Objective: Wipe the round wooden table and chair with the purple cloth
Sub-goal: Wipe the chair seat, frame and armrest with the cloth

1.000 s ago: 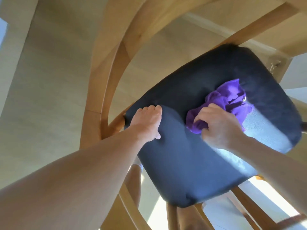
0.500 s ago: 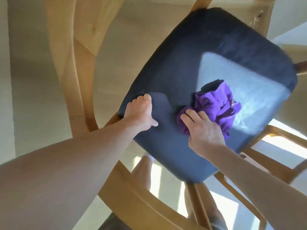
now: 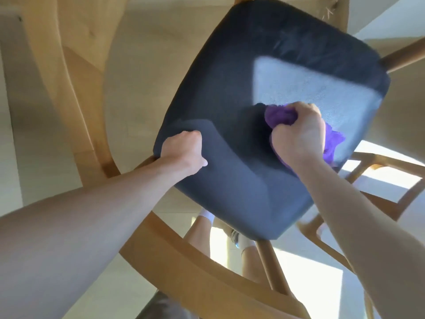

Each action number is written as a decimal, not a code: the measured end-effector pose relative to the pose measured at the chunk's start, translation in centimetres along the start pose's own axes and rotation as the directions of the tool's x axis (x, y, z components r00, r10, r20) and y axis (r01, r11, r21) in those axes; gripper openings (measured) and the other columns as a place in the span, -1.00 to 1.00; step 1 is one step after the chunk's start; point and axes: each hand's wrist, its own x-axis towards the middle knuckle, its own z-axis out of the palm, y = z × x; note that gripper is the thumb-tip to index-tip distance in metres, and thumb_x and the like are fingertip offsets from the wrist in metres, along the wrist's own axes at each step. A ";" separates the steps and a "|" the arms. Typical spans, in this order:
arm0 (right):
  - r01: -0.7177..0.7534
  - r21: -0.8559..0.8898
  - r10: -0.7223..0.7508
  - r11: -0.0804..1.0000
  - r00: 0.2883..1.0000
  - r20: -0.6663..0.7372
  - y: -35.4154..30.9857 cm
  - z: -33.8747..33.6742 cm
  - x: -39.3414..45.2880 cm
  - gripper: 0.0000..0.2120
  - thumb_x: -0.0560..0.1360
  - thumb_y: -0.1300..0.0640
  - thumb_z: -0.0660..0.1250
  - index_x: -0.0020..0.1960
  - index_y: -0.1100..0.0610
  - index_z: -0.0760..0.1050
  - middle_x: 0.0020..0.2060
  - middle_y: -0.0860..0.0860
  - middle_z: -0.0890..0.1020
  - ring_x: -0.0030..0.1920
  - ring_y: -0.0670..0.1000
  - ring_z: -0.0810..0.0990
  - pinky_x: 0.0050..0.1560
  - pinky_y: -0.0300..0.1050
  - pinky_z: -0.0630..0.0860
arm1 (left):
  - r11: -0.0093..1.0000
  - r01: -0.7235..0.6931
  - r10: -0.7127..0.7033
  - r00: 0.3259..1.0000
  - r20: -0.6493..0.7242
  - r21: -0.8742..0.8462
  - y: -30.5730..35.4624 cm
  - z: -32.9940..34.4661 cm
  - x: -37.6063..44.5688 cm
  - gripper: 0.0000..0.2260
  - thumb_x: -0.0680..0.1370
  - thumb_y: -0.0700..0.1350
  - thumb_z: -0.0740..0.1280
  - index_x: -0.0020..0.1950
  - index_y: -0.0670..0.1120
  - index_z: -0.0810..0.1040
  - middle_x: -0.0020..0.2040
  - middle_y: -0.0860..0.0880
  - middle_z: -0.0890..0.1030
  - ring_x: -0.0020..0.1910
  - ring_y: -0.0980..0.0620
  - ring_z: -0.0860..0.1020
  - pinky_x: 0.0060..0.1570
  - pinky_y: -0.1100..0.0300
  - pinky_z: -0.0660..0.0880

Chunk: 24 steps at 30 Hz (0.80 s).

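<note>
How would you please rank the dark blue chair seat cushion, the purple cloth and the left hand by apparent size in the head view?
1. Dark blue chair seat cushion
2. Left hand
3. Purple cloth, mostly hidden under the right hand, so its rank is unsure

pale floor (image 3: 142, 65) (sunlit patches lower right), white socks (image 3: 205, 215) beneath, a white wall (image 3: 391, 21).

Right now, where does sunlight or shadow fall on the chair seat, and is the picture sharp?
In the head view, a bright sunlit patch covers the far right of the dark seat cushion; the right hand gripping the purple cloth casts a dark shadow to its left; the left hand lies in shade; edges look slightly blurred, and the wide lens bends the wooden chair frame.
</note>
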 end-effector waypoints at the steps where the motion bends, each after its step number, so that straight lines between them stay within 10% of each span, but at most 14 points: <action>1: 0.032 0.033 -0.032 0.999 0.999 0.000 -1.6 0.8 1.2 -0.74 0.31 0.14 0.08 -0.12 -0.06 0.48 0.02 -0.05 0.52 0.00 0.00 0.46 -0.21 -0.21 0.32 | 0.999 -0.043 0.043 0.999 -0.009 0.024 0.5 0.3 -0.4 -0.70 0.50 -0.12 0.46 -0.17 -0.05 0.31 -0.14 -0.01 0.53 -0.21 -0.11 0.50 -0.42 0.13 0.22; 5: 0.328 -0.211 -0.256 0.921 0.917 0.307 -4.0 5.2 2.7 -0.65 0.44 0.20 0.26 0.22 0.08 0.49 0.31 0.06 0.41 0.32 0.14 0.38 0.10 -0.03 0.47 | 0.964 -0.255 0.261 0.962 0.078 -0.077 2.0 1.9 -1.9 -0.86 0.53 -0.19 0.37 -0.06 -0.05 0.41 0.02 0.00 0.49 -0.03 -0.05 0.49 -0.10 0.02 0.50; 11: 0.614 -0.509 -0.399 0.603 0.785 0.474 4.7 4.2 -2.9 -0.55 0.47 0.14 0.40 0.32 0.01 0.37 0.25 0.00 0.35 0.25 0.12 0.33 -0.33 -0.05 0.31 | 0.955 -0.289 0.294 0.952 0.084 -0.069 2.5 3.4 -2.6 -0.67 0.48 -0.01 0.51 -0.05 -0.02 0.36 0.00 0.01 0.38 0.02 -0.01 0.37 -0.09 0.09 0.33; 16: 0.685 -0.580 -0.318 0.442 0.724 0.613 11.4 0.3 -6.4 -0.59 0.49 0.14 0.35 0.30 -0.05 0.36 0.19 -0.03 0.31 0.21 0.08 0.31 -0.29 -0.05 0.35 | 0.965 -0.258 0.261 0.953 0.155 -0.042 2.8 3.1 -2.4 -0.58 0.49 0.03 0.52 -0.16 0.05 0.24 -0.08 0.08 0.30 0.03 -0.02 0.36 -0.07 0.09 0.29; 20: 0.645 -0.568 -0.219 0.511 0.737 0.640 12.5 -1.4 -6.8 -0.68 0.49 0.07 0.33 0.24 -0.05 0.46 0.06 -0.09 0.34 0.22 0.04 0.35 -0.20 -0.04 0.36 | 0.975 -0.221 0.221 0.962 0.162 -0.018 3.1 3.0 -2.2 -0.57 0.49 0.02 0.52 -0.17 0.05 0.23 -0.07 0.08 0.29 0.04 -0.02 0.35 -0.10 0.10 0.26; 24: 0.373 -0.399 -0.210 0.838 0.894 0.396 10.4 -3.0 -4.6 -0.81 0.49 0.09 0.22 0.04 0.03 0.56 -0.04 -0.03 0.41 0.19 0.13 0.46 -0.08 -0.03 0.39 | 0.977 -0.212 0.208 0.962 0.176 0.005 3.0 2.9 -2.0 -0.59 0.50 0.04 0.52 -0.14 0.04 0.25 0.01 0.05 0.34 0.05 -0.02 0.37 -0.15 0.09 0.23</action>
